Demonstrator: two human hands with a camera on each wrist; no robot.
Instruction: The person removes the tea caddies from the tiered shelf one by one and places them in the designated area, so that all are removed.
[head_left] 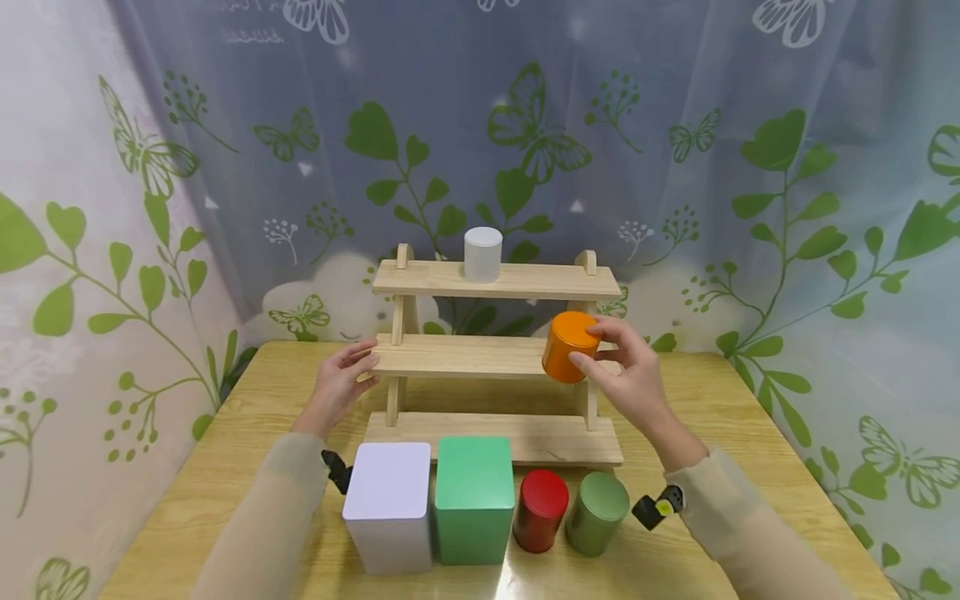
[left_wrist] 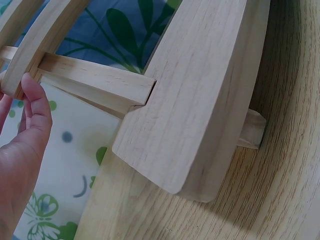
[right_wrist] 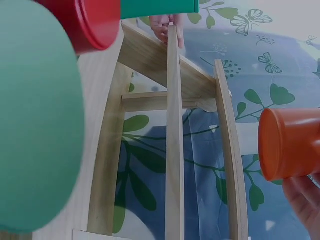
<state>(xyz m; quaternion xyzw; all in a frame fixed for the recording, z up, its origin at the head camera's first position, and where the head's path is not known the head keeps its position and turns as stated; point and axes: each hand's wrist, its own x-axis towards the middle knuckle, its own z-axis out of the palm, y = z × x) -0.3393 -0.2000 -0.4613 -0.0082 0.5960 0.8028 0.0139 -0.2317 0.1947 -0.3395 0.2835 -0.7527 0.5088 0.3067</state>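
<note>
Curtain [head_left: 465, 50] fills the upper frame. Table [head_left: 723, 392] spans the lower frame. Rack [head_left: 420, 427], wooden, three-tiered, stands at frame centre. White box [head_left: 390, 500] and green box [head_left: 474, 504] stand just beside each other at lower centre, in front of the rack. Left hand [head_left: 341, 383], left of centre, pinches the left end of the middle shelf [head_left: 457, 356]. Right hand [head_left: 630, 375], right of centre, holds the orange can [head_left: 568, 348] by its side; the grip is narrowed to the can's width, thumb at front, fingers behind. Governing relation: the orange can lies to the picture-left of the right palm, long axis near upright, in line with the right end of the middle shelf. The right hand is nearer; the left hand is at the opposite end. Contact with the shelf cannot be confirmed: the right wrist view shows a gap. Red can [head_left: 541, 510] and green can [head_left: 597, 513] stand upright, lower right of centre. White can [head_left: 482, 256], smallest, stands on the top shelf [head_left: 420, 279], near its middle.
</note>
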